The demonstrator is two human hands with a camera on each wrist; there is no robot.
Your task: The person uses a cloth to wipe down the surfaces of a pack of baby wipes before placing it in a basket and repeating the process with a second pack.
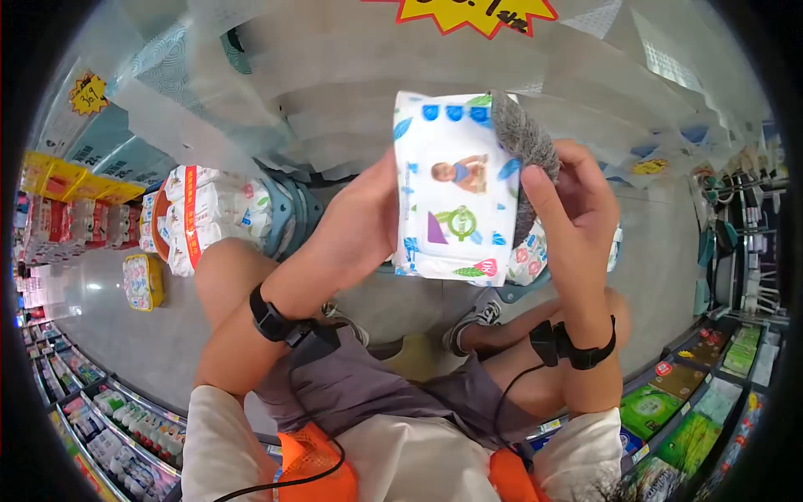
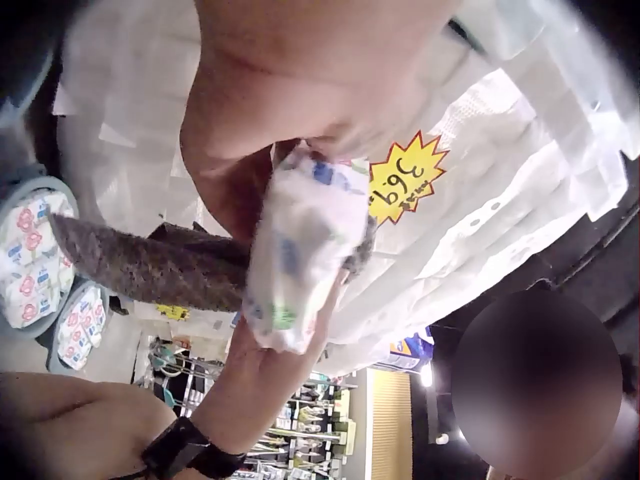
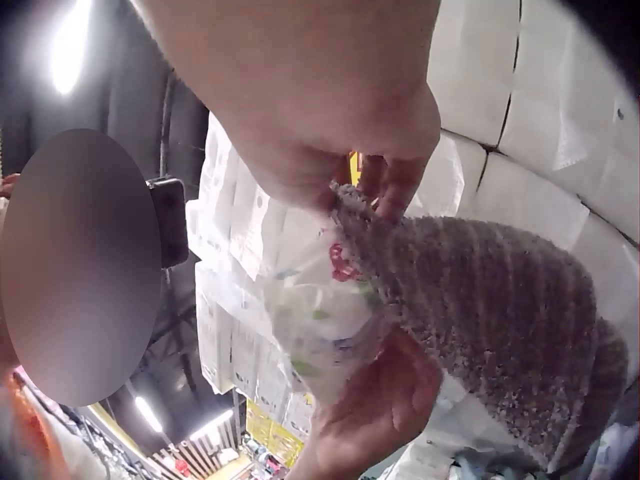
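Observation:
A white pack of baby wipes [image 1: 456, 192] with blue and green leaf prints is held up before the chest, its printed front toward the head camera. My left hand [image 1: 360, 209] grips its left edge, the fingers hidden behind the pack. My right hand [image 1: 577, 197] pinches a grey cloth [image 1: 523, 134] between thumb and fingers at the pack's right edge. In the left wrist view the cloth [image 2: 150, 270] hangs down past the pack [image 2: 305, 245]. Its ribbed, fuzzy surface shows large in the right wrist view, where the cloth [image 3: 490, 320] drapes beside the pack [image 3: 325, 320].
Plastic-wrapped stacks with a yellow price sign [image 1: 477, 12] stand ahead. Blue baskets [image 1: 293, 213] of wipes packs [image 1: 209, 217] sit on the floor by the knees. A yellow pack [image 1: 143, 282] lies further left. Stocked shelves [image 1: 134, 427] curve behind on both sides.

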